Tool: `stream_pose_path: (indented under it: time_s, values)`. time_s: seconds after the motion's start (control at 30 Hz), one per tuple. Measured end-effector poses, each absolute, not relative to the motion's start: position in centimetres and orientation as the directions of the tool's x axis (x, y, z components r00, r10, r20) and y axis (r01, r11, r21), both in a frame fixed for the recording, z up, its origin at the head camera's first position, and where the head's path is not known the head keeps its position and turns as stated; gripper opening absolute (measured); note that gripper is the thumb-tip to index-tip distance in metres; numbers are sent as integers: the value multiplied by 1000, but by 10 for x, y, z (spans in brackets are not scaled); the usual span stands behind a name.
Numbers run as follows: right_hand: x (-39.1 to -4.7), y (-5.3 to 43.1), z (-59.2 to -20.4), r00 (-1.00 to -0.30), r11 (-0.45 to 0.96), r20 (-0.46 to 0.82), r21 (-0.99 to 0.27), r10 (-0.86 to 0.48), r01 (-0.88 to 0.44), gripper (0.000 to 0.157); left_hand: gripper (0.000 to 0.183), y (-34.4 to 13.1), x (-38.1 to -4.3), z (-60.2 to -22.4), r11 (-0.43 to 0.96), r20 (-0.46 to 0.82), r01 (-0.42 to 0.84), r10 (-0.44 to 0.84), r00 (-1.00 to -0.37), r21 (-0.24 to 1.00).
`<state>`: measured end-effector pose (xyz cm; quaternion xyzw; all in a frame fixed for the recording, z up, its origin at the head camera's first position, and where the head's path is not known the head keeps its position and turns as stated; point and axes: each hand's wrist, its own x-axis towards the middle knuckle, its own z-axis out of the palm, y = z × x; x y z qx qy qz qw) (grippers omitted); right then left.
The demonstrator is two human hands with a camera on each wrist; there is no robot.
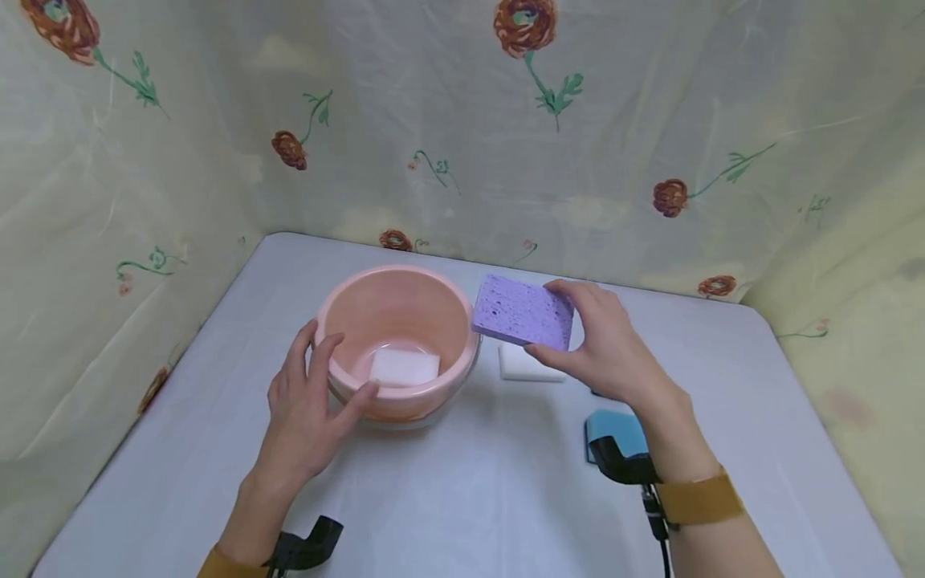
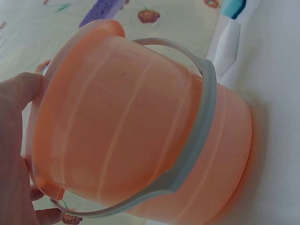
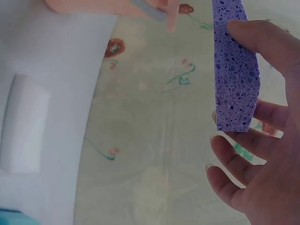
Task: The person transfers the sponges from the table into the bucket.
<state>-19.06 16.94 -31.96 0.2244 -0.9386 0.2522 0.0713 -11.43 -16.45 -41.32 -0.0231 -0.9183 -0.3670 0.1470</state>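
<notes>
A pink bucket (image 1: 401, 277) with a grey handle (image 2: 208, 98) stands on the table. My left hand (image 1: 307, 405) grips its rim at the near left; in the left wrist view the thumb (image 2: 28, 86) lies against that rim. Inside, on the bottom, lies a white block (image 1: 405, 367). Between thumb and fingers, my right hand (image 1: 607, 341) pinches a purple porous sponge (image 1: 522, 309), held in the air just right of the rim. The sponge's pores (image 3: 236, 84) show clearly in the right wrist view.
Behind and below the purple sponge, a second white block (image 1: 527, 365) lies on the white table (image 1: 462, 498). A blue sponge-like block (image 1: 617, 429) is partly hidden by the right wrist camera. Flower-printed curtain (image 1: 433, 104) surrounds the back and sides.
</notes>
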Motion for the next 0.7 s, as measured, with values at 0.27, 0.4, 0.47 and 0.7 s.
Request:
stream_pose_path:
  time_s: [0.27,0.4,0.47,0.7]
  values:
    - [-204,145,-309,-863,734,245,-455,-441,-504,77,75,-163,-114,-412,733,278,138,-73,-958,666]
    - [-211,128,-305,-844,713,236,-455,-481,-533,77,76,-163,-113,-411,739,277,127,-83,-957,662]
    - [-214,120,-304,-841,711,222,-454,-493,-537,77,76,-163,-113,-411,742,272,121,-86,-958,659]
    - [-219,97,-307,-841,724,168,-442,-514,-530,75,77,-162,-113,-411,742,258,114,-83,-962,661]
